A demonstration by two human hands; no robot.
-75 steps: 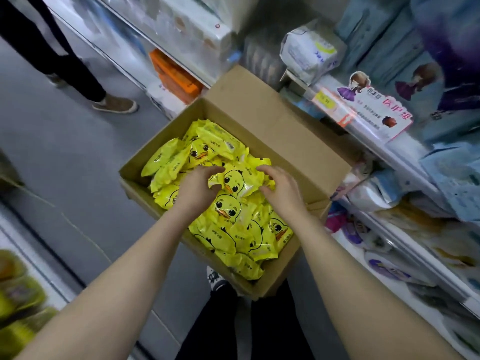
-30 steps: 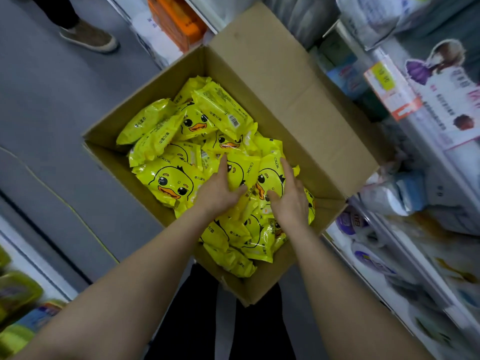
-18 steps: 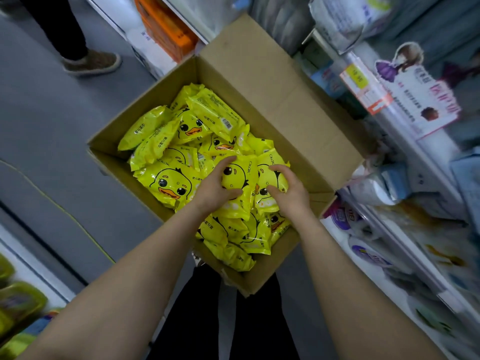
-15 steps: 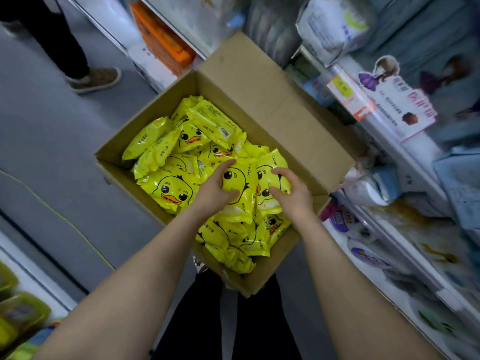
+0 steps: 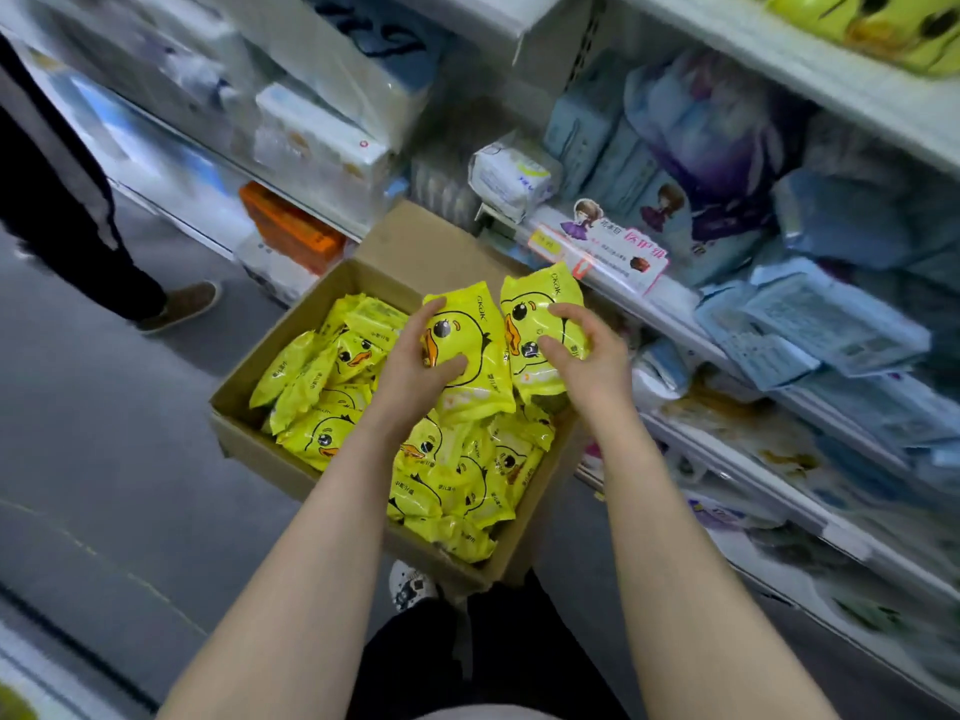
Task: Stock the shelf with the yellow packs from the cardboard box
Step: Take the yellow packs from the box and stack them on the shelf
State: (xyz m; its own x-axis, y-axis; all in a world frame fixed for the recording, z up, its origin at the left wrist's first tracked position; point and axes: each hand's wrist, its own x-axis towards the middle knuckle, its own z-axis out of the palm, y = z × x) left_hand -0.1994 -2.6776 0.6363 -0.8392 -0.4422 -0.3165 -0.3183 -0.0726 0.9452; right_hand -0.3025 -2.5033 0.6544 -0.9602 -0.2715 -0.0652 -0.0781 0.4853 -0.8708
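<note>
Grip: left hand [image 5: 415, 368] clamped on yellow pack [image 5: 480, 350], right hand [image 5: 589, 363] on second pack [image 5: 540, 311] (both above box [image 5: 249, 433]). Crowded shelf [image 5: 753, 39] to the right; bystander's shoe [image 5: 182, 304] on grey floor [image 5: 104, 459].

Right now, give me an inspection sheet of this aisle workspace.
Surface: grey floor; what the cardboard box rests on is hidden.
Job's things: box open, many yellow packs inside; blurred yellow goods on top shelf.
Clutter: orange carton, blue packs on the shelving.
Hands: left hand grips left pack; right hand grips right pack, both above box.
Cables: thin pale line on floor; cannot tell if cable.
Surroundings: another person's shoe beside the shelving.
</note>
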